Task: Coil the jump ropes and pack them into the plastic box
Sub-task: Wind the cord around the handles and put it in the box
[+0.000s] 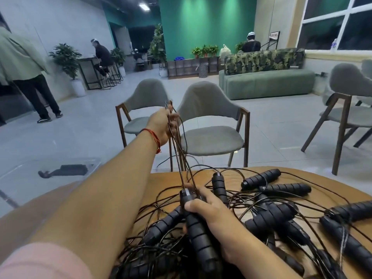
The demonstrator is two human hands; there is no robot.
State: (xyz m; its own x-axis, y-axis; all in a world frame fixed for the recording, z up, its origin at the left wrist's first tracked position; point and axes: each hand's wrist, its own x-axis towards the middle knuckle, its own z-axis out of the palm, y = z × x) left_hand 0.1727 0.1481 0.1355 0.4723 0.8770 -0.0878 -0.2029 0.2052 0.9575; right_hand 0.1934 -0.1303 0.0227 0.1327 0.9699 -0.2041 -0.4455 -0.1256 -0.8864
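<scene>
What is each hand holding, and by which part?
The right hand grips a jump rope's black handle near its cord end; the left hand holds thin cord strands, raised.

Left hand (161,125) raised, gripping looped cord (177,156); right hand (207,210) holds handle (199,236) over rope pile (277,216) on table (314,198).

Left arm: a pale pink sleeve (40,262) is worn at the upper arm; the forearm is left uncovered. Left wrist: a thin red string bracelet (154,135) is tied, with a short loose tail. Right arm: uncovered as far as seen. Left hand (163,125) and right hand (211,214): bare.
</scene>
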